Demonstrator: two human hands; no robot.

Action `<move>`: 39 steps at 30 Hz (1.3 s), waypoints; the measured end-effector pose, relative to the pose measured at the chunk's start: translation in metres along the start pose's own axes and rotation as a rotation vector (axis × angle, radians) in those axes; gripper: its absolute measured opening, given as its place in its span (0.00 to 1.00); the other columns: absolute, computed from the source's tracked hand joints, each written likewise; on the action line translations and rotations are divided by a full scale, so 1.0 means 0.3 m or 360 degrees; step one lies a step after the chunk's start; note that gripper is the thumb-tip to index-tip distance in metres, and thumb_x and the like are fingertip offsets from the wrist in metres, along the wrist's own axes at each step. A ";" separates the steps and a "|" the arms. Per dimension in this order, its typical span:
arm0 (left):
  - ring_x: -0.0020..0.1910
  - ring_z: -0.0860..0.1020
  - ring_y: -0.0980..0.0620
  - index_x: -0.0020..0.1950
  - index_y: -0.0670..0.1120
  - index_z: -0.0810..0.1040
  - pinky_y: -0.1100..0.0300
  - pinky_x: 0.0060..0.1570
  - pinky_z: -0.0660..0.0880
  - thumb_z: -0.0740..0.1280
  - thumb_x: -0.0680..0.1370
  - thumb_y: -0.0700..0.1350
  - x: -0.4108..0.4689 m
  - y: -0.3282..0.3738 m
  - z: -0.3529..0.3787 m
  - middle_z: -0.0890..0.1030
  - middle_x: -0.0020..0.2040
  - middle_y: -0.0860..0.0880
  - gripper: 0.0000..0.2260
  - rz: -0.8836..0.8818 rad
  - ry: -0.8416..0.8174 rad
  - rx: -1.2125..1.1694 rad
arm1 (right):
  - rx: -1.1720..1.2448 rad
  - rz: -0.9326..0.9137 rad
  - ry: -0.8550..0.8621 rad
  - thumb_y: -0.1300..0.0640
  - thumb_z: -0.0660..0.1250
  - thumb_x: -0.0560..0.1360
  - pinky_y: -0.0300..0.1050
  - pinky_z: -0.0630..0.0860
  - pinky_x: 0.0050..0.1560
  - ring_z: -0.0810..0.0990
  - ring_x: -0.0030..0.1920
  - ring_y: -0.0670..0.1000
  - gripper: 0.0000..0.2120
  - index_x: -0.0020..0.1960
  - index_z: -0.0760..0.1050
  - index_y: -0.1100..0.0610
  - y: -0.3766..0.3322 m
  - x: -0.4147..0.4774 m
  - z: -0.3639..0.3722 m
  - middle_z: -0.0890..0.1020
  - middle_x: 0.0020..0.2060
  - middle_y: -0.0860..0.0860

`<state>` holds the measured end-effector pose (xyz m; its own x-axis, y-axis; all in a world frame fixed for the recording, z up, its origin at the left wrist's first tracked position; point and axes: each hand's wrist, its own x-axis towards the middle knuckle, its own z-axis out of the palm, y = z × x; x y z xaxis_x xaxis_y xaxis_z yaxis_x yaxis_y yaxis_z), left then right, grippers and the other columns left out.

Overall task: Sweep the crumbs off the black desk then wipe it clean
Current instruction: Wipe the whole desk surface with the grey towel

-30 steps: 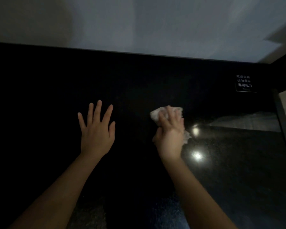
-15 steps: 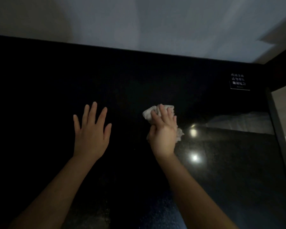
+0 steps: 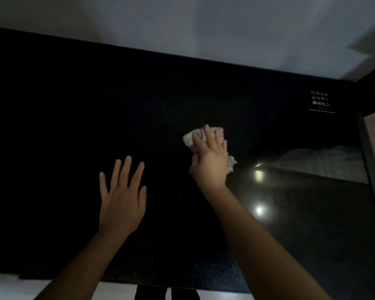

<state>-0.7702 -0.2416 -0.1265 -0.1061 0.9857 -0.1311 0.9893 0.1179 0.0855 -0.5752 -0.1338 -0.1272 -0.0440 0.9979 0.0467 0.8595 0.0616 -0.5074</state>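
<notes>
The black desk (image 3: 52,148) fills most of the view, glossy and speckled. My right hand (image 3: 210,163) holds a crumpled white cloth (image 3: 192,139) against the desktop right of centre. Its fingers are draped over the wad and its thumb is tucked at the side; cloth shows beyond the fingertips and by the wrist. My left hand (image 3: 122,198) lies flat on the desk with fingers spread, nearer to me and to the left of the cloth, holding nothing. A tiny pale speck (image 3: 179,197) sits between the two arms.
A small plaque with white lettering (image 3: 320,103) is at the desk's far right. A pale wall (image 3: 182,24) rises behind the desk. Ceiling-light reflections (image 3: 259,210) glint on the right side. The front edge (image 3: 182,286) is near my body; the right edge (image 3: 371,169) borders a light floor.
My right hand has pushed the cloth a little farther from me and slightly left. My left hand has slid back toward me, still flat.
</notes>
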 end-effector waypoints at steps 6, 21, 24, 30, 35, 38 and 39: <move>0.77 0.50 0.46 0.77 0.50 0.57 0.39 0.73 0.47 0.56 0.80 0.50 -0.001 0.003 0.006 0.54 0.78 0.45 0.24 -0.0015 0.0024 -0.0018 | 0.0030 -0.0648 -0.0436 0.59 0.60 0.73 0.55 0.52 0.75 0.53 0.77 0.50 0.26 0.71 0.68 0.48 -0.015 -0.277 -0.012 0.62 0.75 0.47; 0.77 0.45 0.48 0.77 0.53 0.53 0.41 0.73 0.43 0.52 0.80 0.53 0.001 0.000 -0.005 0.50 0.79 0.47 0.25 -0.0025 0.0000 -0.0087 | -0.0024 -0.0244 -0.0139 0.62 0.59 0.69 0.58 0.56 0.74 0.57 0.76 0.54 0.29 0.69 0.71 0.51 -0.060 -0.488 0.004 0.65 0.74 0.51; 0.77 0.45 0.48 0.77 0.53 0.52 0.41 0.73 0.42 0.52 0.80 0.53 -0.001 -0.004 -0.013 0.49 0.79 0.47 0.25 -0.0009 -0.0006 -0.0107 | -0.0182 -0.0047 -0.0013 0.57 0.59 0.68 0.62 0.60 0.71 0.61 0.75 0.55 0.29 0.69 0.72 0.48 0.048 -0.505 -0.077 0.67 0.73 0.51; 0.77 0.45 0.47 0.77 0.53 0.53 0.40 0.73 0.43 0.52 0.80 0.54 -0.003 -0.005 -0.014 0.50 0.78 0.47 0.25 0.0002 0.0001 -0.0124 | -0.0080 0.0188 0.0147 0.65 0.64 0.67 0.61 0.57 0.73 0.59 0.75 0.61 0.28 0.67 0.74 0.53 -0.053 -0.398 -0.013 0.68 0.72 0.55; 0.77 0.49 0.45 0.77 0.48 0.57 0.39 0.72 0.44 0.55 0.80 0.52 -0.092 -0.026 -0.036 0.54 0.78 0.44 0.25 0.0196 0.0116 -0.0185 | -0.0020 -0.0219 -0.0169 0.59 0.56 0.72 0.55 0.54 0.74 0.58 0.75 0.55 0.26 0.69 0.72 0.53 -0.064 -0.617 -0.026 0.66 0.73 0.52; 0.77 0.50 0.45 0.76 0.48 0.58 0.38 0.72 0.47 0.54 0.79 0.53 -0.166 -0.038 -0.025 0.54 0.78 0.44 0.25 0.0283 0.0071 -0.0134 | -0.0042 0.0052 0.0064 0.61 0.57 0.71 0.52 0.58 0.72 0.65 0.72 0.59 0.25 0.66 0.75 0.53 0.088 -0.612 -0.099 0.70 0.71 0.54; 0.77 0.50 0.45 0.76 0.48 0.58 0.38 0.72 0.48 0.54 0.79 0.53 -0.185 -0.044 -0.016 0.55 0.78 0.44 0.25 0.0286 0.0054 -0.0114 | -0.0074 0.0225 0.0171 0.61 0.58 0.71 0.49 0.56 0.72 0.65 0.72 0.59 0.24 0.66 0.75 0.53 0.145 -0.594 -0.131 0.70 0.71 0.54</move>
<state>-0.7780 -0.2974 -0.1157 0.0669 0.9950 -0.0743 0.9831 -0.0530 0.1750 -0.5099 -0.3096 -0.1239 0.1316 0.9888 0.0705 0.8761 -0.0827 -0.4750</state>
